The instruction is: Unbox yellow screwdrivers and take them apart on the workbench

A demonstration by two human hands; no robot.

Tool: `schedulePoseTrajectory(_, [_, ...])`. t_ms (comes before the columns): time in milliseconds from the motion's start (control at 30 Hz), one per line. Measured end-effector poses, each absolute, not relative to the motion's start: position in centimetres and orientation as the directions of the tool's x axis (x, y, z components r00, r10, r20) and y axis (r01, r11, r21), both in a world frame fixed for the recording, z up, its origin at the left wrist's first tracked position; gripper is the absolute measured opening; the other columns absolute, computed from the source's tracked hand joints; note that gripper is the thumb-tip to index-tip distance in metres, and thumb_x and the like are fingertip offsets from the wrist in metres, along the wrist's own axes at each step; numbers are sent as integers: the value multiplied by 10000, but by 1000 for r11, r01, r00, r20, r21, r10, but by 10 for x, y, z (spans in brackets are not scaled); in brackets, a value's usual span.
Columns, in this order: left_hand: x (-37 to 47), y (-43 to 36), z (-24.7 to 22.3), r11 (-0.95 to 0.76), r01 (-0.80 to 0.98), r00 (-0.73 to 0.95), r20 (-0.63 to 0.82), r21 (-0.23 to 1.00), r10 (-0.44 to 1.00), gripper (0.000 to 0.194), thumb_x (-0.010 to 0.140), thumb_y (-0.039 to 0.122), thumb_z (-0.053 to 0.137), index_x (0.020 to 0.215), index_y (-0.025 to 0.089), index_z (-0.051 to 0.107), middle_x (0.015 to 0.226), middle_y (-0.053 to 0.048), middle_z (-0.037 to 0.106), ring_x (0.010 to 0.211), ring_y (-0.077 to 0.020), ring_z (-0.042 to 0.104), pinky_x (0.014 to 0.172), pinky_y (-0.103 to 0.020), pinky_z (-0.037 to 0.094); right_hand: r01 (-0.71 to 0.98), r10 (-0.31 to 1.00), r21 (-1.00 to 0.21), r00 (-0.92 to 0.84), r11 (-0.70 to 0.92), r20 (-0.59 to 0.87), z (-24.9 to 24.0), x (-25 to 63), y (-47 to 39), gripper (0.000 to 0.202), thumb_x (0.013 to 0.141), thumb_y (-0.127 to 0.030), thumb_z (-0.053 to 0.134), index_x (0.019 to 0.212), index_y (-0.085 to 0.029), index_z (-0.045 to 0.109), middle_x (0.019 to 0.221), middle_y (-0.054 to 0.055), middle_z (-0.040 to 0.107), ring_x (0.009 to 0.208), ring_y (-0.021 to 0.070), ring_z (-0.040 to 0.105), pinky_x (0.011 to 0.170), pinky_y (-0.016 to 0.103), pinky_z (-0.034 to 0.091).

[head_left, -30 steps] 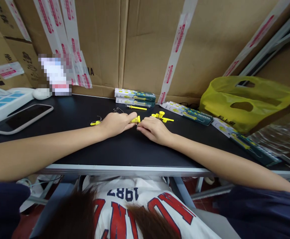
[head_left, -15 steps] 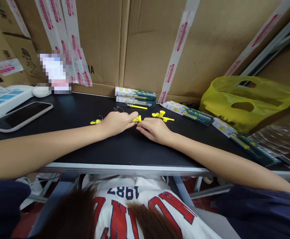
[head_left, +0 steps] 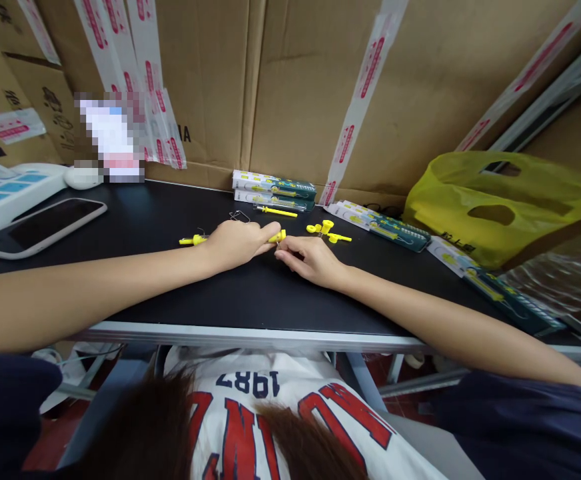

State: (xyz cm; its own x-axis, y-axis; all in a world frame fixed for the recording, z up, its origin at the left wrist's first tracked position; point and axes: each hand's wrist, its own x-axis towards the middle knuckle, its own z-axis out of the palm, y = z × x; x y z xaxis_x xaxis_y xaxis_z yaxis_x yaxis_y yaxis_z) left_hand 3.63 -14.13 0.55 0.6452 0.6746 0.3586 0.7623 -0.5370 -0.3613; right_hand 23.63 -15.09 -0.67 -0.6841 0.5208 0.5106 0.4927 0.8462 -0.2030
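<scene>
Yellow tube (head_left: 279, 236) at twelve o'clock is pinched by the left hand (head_left: 234, 243); the right hand's grip (head_left: 314, 259), toward four o'clock, seemingly pinches a thin wire (head_left: 277, 245); slack fingers could let it slip.

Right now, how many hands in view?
2: left hand gripping the yellow tool, right hand just beside its flared end, both over the black tabletop.
</scene>
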Motion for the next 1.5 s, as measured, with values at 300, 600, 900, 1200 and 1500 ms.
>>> schedulePoseTrajectory(300, [37,-147,8,-519,782,623,406,-345,669,407,989,440,255,1085,183,556,852,-147,669,659,-243,668,523,-250,394,521,584,-281,-617,806,529,-8,233,-153,250,938,-310,455,744,-175,536,597,-9,571,517,99,490,558,220,346])
schedulePoseTrajectory(600, [34,-147,9,-575,779,621,436,-250,652,387,972,488,333,1127,183,513,931,-82,705,765,-232,686,528,-245,387,477,561,-335,-485,813,671,-7,236,-151,269,940,-286,400,703,-188,480,613,-16,493,547,106,445,567,244,348])
schedulePoseTrajectory(900, [33,-147,8,-616,740,665,435,-272,607,374,969,478,352,1105,166,507,930,-86,712,771,-227,687,512,-249,359,371,574,-439,-574,818,584,-7,235,-145,140,896,-261,486,1011,-202,435,843,17,524,662,122,483,589,254,410])
schedulePoseTrajectory(1200, [33,-147,8,-652,703,706,398,-284,587,398,961,498,352,1058,148,513,838,-95,706,707,-229,681,490,-243,347,313,552,-465,-600,828,579,-11,237,-147,110,965,-222,349,1055,-204,410,734,-24,515,597,98,483,589,230,401])
schedulePoseTrajectory(1500, [33,-149,12,-650,715,688,427,-258,587,402,964,506,335,1032,152,513,793,-88,705,698,-226,684,506,-242,357,325,600,-513,-550,795,581,-12,233,-150,122,960,-307,400,980,-201,457,685,-34,501,562,93,437,566,228,382])
